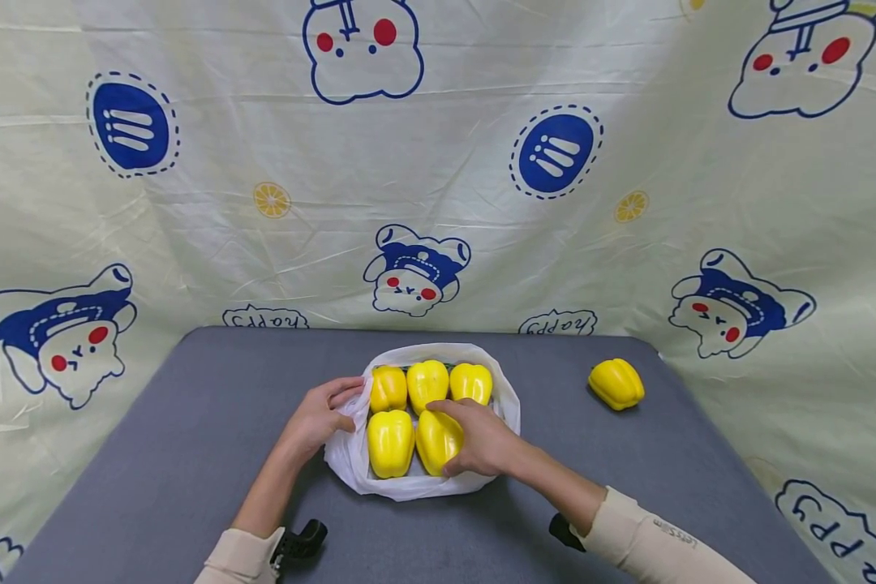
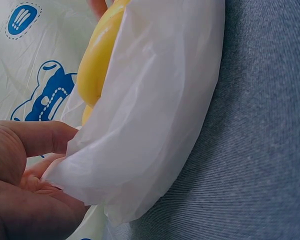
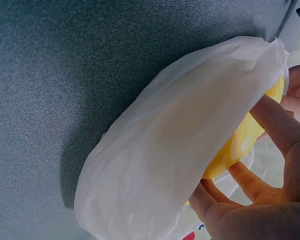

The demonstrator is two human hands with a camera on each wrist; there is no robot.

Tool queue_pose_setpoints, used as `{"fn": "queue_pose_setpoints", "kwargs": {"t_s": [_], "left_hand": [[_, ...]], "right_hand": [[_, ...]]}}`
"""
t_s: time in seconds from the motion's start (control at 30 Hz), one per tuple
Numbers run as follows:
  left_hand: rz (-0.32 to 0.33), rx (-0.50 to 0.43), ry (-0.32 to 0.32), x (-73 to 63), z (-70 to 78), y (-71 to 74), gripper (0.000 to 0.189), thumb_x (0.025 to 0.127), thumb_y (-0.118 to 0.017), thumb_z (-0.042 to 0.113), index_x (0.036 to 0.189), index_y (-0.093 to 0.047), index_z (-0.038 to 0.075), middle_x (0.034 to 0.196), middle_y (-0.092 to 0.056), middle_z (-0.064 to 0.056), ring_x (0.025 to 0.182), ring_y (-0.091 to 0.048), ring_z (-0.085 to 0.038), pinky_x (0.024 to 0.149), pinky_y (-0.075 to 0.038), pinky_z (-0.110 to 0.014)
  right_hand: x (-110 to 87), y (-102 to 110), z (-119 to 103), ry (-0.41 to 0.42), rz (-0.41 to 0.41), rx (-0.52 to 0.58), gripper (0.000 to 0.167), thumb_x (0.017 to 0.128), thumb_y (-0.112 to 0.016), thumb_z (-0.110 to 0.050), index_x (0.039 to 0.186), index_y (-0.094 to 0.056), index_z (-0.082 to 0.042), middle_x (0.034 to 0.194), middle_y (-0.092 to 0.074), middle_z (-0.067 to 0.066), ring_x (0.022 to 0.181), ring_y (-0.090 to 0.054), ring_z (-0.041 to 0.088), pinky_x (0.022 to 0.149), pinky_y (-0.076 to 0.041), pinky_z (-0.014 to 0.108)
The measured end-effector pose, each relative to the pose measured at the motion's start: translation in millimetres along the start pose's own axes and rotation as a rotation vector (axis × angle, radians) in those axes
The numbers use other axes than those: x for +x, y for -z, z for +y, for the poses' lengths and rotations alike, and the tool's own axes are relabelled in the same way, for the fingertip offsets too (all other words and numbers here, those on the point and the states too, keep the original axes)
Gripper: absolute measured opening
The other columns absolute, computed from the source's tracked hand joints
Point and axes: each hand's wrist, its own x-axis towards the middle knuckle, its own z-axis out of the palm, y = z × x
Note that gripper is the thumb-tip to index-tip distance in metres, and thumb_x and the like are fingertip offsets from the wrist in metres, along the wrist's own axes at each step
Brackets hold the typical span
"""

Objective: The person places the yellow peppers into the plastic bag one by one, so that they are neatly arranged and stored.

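A white plastic bag (image 1: 350,470) stands on the table with its mouth rolled wide. Inside it several yellow bell peppers (image 1: 391,444) sit in two rows. My right hand (image 1: 482,438) grips the front-right bell pepper (image 1: 436,442), thumb on its near side and fingers over its far side. In the right wrist view the same bell pepper (image 3: 235,150) shows between thumb and fingers, partly behind the bag wall. At the bag's left rim, my left hand (image 1: 323,418) pinches the plastic (image 2: 85,165) between thumb and fingers.
One more yellow bell pepper (image 1: 616,384) lies on its side near the table's right edge. The table (image 1: 212,438) has a grey-blue cloth surface. Behind it hangs a pale printed curtain (image 1: 453,162).
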Motion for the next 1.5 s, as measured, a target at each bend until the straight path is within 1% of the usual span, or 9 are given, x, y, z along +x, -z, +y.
{"fn": "queue_pose_setpoints", "kwargs": {"t_s": [0.23,0.47,0.57,0.8,1.17,1.4,1.5], "left_hand": [[-0.003,-0.004,-0.005,-0.5,0.7,0.3,0.071,0.076,-0.061,-0.017,0.143,-0.056,0.007,0.143,-0.062,-0.014,0.144,-0.045,-0.032,0.108,-0.046,-0.047],[-0.001,0.011,-0.002,-2.0,1.4,0.8,0.071,0.077,-0.062,-0.016,0.143,-0.056,0.007,0.143,-0.062,-0.014,0.143,-0.046,-0.032,0.107,-0.046,-0.047],[-0.002,0.006,-0.005,-2.3,1.0,0.6,0.071,0.076,-0.061,-0.017,0.143,-0.056,0.007,0.143,-0.061,-0.014,0.143,-0.046,-0.033,0.107,-0.046,-0.047],[-0.005,0.000,-0.026,-1.1,-2.0,-1.4,0.072,0.075,-0.059,-0.019,0.144,-0.054,0.005,0.144,-0.060,-0.015,0.146,-0.043,-0.033,0.107,-0.048,-0.047],[0.006,0.011,-0.033,0.4,-1.5,-2.1,0.072,0.075,-0.059,-0.018,0.144,-0.054,0.005,0.144,-0.060,-0.014,0.146,-0.043,-0.033,0.106,-0.049,-0.047],[0.000,0.011,-0.031,-0.7,-0.5,-1.8,0.072,0.076,-0.059,-0.018,0.144,-0.054,0.005,0.144,-0.060,-0.014,0.146,-0.042,-0.032,0.107,-0.048,-0.048],[0.001,0.015,-0.031,-0.8,-0.4,-1.8,0.072,0.075,-0.059,-0.018,0.144,-0.055,0.005,0.144,-0.060,-0.014,0.146,-0.043,-0.032,0.107,-0.049,-0.047]], "right_hand": [[-0.3,-0.5,1.8,-0.004,0.009,0.000,0.085,0.066,-0.094,-0.015,0.142,-0.057,-0.014,0.139,-0.061,0.012,0.129,-0.053,0.036,0.110,-0.042,0.060],[-0.9,-2.0,3.7,-0.003,0.017,0.004,0.086,0.066,-0.094,-0.017,0.143,-0.056,-0.015,0.141,-0.060,0.009,0.128,-0.054,0.035,0.110,-0.041,0.062],[-0.9,-3.6,4.8,0.002,0.024,0.020,0.086,0.066,-0.094,-0.016,0.142,-0.055,-0.015,0.141,-0.059,0.008,0.127,-0.053,0.034,0.109,-0.042,0.061],[-1.0,-6.7,7.2,0.033,0.041,0.015,0.086,0.065,-0.094,-0.016,0.141,-0.055,-0.014,0.140,-0.060,0.009,0.126,-0.055,0.035,0.108,-0.043,0.060],[-0.6,-4.7,8.4,0.041,0.029,0.016,0.086,0.065,-0.093,-0.018,0.142,-0.055,-0.014,0.142,-0.059,0.009,0.126,-0.054,0.033,0.109,-0.043,0.061],[-1.0,-2.6,6.7,0.013,0.011,0.010,0.089,0.066,-0.094,-0.019,0.144,-0.053,-0.016,0.143,-0.058,0.008,0.128,-0.053,0.033,0.109,-0.042,0.060],[-1.6,0.0,6.4,0.019,0.007,0.011,0.090,0.066,-0.094,-0.021,0.146,-0.052,-0.015,0.144,-0.058,0.008,0.130,-0.052,0.033,0.111,-0.041,0.060]]}}
